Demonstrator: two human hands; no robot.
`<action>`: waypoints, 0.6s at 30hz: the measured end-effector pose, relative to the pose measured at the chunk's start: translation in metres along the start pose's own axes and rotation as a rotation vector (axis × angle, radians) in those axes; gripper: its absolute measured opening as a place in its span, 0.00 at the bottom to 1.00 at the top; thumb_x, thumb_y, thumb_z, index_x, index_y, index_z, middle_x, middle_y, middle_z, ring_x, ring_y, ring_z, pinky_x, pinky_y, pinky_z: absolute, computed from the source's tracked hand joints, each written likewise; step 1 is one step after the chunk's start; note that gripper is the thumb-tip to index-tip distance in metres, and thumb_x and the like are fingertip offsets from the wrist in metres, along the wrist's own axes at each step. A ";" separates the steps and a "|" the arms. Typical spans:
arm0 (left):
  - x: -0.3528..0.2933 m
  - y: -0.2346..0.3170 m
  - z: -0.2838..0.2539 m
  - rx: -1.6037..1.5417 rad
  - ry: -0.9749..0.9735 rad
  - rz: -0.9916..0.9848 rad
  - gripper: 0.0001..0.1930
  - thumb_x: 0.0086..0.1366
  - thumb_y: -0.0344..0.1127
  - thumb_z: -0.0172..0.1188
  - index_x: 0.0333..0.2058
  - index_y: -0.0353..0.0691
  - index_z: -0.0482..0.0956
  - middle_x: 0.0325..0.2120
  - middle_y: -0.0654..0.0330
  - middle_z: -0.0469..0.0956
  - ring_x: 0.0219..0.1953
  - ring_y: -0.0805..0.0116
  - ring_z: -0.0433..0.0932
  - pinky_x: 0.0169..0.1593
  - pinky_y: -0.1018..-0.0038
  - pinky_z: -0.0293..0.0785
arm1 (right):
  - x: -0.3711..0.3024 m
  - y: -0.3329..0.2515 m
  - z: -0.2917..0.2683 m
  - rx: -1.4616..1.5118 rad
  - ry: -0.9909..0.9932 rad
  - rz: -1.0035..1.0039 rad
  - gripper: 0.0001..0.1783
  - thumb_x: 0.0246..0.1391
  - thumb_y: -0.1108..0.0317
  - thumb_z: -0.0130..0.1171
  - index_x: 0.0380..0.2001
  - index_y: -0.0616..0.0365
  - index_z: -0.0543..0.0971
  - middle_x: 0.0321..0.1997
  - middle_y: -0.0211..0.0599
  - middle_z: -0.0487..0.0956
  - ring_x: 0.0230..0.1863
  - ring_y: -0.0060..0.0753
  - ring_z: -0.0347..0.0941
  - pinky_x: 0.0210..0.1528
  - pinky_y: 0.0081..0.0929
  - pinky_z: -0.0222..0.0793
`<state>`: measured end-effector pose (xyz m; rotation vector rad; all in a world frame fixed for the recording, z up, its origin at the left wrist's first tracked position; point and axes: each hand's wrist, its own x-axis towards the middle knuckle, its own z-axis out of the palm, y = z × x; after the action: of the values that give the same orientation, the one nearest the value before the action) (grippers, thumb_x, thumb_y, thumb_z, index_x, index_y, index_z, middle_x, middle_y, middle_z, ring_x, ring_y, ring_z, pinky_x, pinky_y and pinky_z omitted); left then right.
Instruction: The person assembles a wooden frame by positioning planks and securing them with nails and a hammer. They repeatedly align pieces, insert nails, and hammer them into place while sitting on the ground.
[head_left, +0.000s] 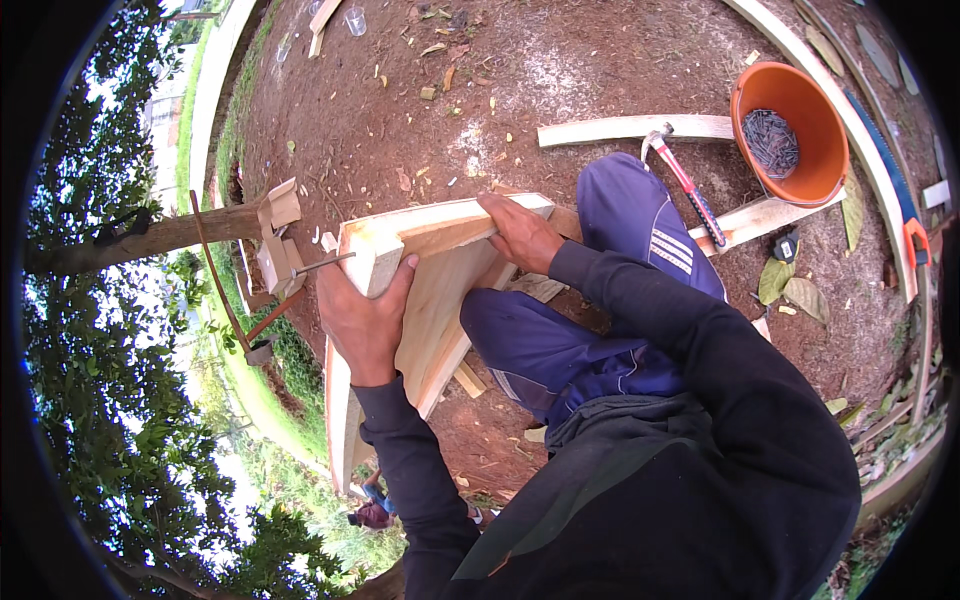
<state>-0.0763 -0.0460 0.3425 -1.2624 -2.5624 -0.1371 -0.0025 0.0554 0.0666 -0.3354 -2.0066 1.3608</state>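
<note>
Plainly, the left hand (364, 325), thumb spread, clasps the wooden frame (438, 230); the right hand (522, 236) curls over its edge.

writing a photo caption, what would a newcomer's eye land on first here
Probably the orange bucket of nails at upper right. Next, the pale wooden structure left of centre, with the left hand at its corner and the right hand farther along. A red-handled hammer lies left of the bucket.
</note>
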 end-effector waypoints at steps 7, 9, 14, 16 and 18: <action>0.000 -0.004 0.002 0.007 0.013 0.007 0.42 0.51 0.49 0.82 0.58 0.30 0.72 0.46 0.39 0.80 0.49 0.37 0.79 0.53 0.53 0.75 | 0.000 0.001 0.001 -0.012 0.007 -0.014 0.33 0.58 0.74 0.62 0.66 0.67 0.64 0.68 0.60 0.70 0.71 0.62 0.65 0.73 0.48 0.63; 0.000 -0.005 0.004 -0.025 0.048 0.060 0.40 0.50 0.53 0.82 0.52 0.29 0.74 0.41 0.39 0.78 0.45 0.36 0.78 0.50 0.50 0.74 | 0.000 0.002 0.001 -0.010 -0.011 0.002 0.34 0.58 0.74 0.62 0.66 0.67 0.64 0.68 0.60 0.70 0.72 0.62 0.65 0.74 0.49 0.63; -0.002 -0.006 0.002 -0.014 0.030 0.031 0.40 0.50 0.52 0.82 0.52 0.29 0.74 0.42 0.39 0.78 0.46 0.36 0.78 0.50 0.51 0.74 | -0.003 -0.001 0.002 -0.012 -0.004 -0.010 0.34 0.58 0.74 0.62 0.66 0.67 0.64 0.69 0.59 0.70 0.72 0.61 0.65 0.74 0.49 0.63; -0.004 -0.006 0.000 -0.011 0.028 0.027 0.40 0.50 0.52 0.82 0.52 0.29 0.74 0.42 0.39 0.78 0.46 0.36 0.78 0.50 0.51 0.74 | -0.005 -0.003 0.003 0.003 -0.008 -0.003 0.34 0.58 0.74 0.62 0.66 0.68 0.64 0.69 0.59 0.70 0.72 0.61 0.65 0.74 0.48 0.63; -0.006 -0.005 -0.001 -0.017 0.036 0.030 0.40 0.50 0.52 0.82 0.52 0.29 0.74 0.42 0.39 0.78 0.45 0.36 0.78 0.50 0.51 0.74 | -0.007 -0.005 0.003 0.010 -0.006 -0.004 0.34 0.58 0.74 0.62 0.66 0.68 0.64 0.69 0.59 0.70 0.71 0.61 0.65 0.74 0.48 0.63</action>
<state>-0.0768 -0.0541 0.3423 -1.2917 -2.5154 -0.1740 0.0013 0.0469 0.0674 -0.3227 -2.0035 1.3709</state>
